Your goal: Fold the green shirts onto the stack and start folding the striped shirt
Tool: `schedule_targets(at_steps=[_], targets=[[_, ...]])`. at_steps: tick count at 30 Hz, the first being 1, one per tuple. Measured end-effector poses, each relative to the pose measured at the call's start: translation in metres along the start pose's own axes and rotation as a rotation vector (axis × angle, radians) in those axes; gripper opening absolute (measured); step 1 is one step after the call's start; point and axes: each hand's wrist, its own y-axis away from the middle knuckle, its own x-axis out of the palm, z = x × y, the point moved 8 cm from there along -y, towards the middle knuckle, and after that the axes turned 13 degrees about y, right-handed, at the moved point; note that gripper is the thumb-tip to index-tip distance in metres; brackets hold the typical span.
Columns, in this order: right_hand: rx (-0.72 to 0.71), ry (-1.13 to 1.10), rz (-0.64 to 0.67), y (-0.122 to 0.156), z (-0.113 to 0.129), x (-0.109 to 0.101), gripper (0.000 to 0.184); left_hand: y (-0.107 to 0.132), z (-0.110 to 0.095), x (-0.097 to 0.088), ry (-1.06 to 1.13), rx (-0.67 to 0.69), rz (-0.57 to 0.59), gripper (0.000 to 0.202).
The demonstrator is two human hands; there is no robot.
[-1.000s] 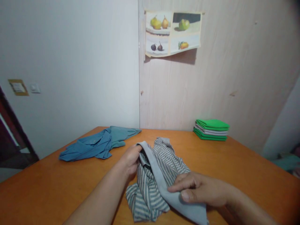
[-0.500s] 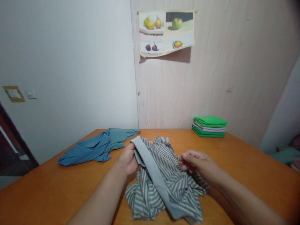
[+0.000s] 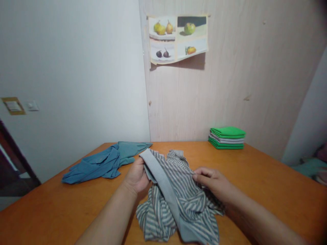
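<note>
A crumpled grey-and-white striped garment (image 3: 178, 200) with a plain grey band lies on the orange wooden table (image 3: 268, 190) in front of me. My left hand (image 3: 136, 175) grips the upper end of the grey band at the garment's left side. On the right, my right hand (image 3: 212, 180) pinches a fold of the striped cloth, fingers closed on it.
A loose blue shirt (image 3: 102, 161) lies spread at the table's back left. A neat stack of folded green and grey cloths (image 3: 227, 137) sits at the back right, near the wood-panel wall. A fruit poster (image 3: 177, 37) hangs above. A doorway shows at far left.
My right hand let go of the lower end of the grey band, moved up and right, and now pinches the striped cloth. The left hand kept its hold.
</note>
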Motion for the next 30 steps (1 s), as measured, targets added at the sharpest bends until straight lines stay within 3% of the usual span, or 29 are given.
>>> schedule_targets(at_steps=[4, 11, 24, 27, 30], targets=[[0.084, -0.202, -0.045, 0.001, 0.002, -0.013, 0.035, -0.004, -0.001, -0.008, 0.008, 0.008, -0.034, 0.016], [0.171, -0.474, -0.006, 0.009, 0.002, -0.004, 0.03, -0.005, -0.002, -0.01, 0.038, 0.023, -0.047, 0.016], [0.177, -0.524, 0.016, 0.011, 0.01, -0.002, 0.032, -0.003, -0.003, -0.008, -0.025, 0.037, -0.076, 0.014], [0.186, -0.461, 0.125, 0.013, 0.01, 0.001, 0.036, 0.004, -0.005, -0.004, -0.176, 0.012, -0.022, 0.013], [0.212, -0.328, 0.382, 0.022, 0.003, 0.011, 0.04, 0.018, -0.001, 0.008, -0.353, -0.091, 0.162, 0.02]])
